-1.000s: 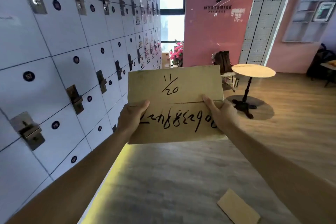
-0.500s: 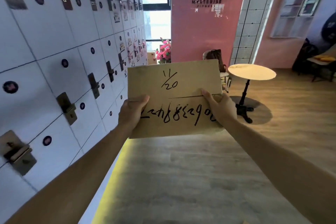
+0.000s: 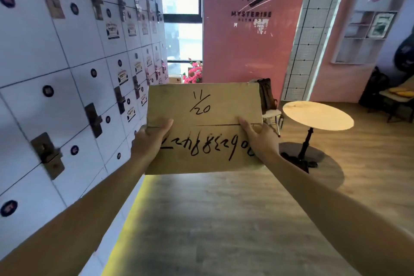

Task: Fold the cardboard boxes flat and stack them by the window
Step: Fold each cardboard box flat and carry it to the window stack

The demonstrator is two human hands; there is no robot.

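Carrying one flattened cardboard box [image 3: 205,129] at chest height, both arms stretched forward over the wood floor [image 3: 224,219]. We note the left hand [image 3: 150,139] grips the box's left edge, thumb lying across the face, remaining fingers hidden behind the board; the right hand [image 3: 257,139] grips the right edge likewise, thumb on top beside the drawn line. Neither hand holds anything else. Box face is toward us, marked in black pen with "1/20" and a row of digits that read upside down. It looks flat, with a crease or flap seam running across its middle; whether the far side is fully collapsed we cannot tell. The window [image 3: 181,27] sits straight ahead at the end of the passage, between the white locker wall [image 3: 67,63] on the left and the pink panel [image 3: 253,40] on the right, well apart from the box. Pink flowers [image 3: 193,73] stand near the sill, and a brown carton-like shape shows below them; whether that is an existing stack we cannot tell. A round table [image 3: 318,115] stands to the right. Judgement: folding of this box appears done; transport and placing by the window remain. No other boxes are in view, so the overall count is unknown.
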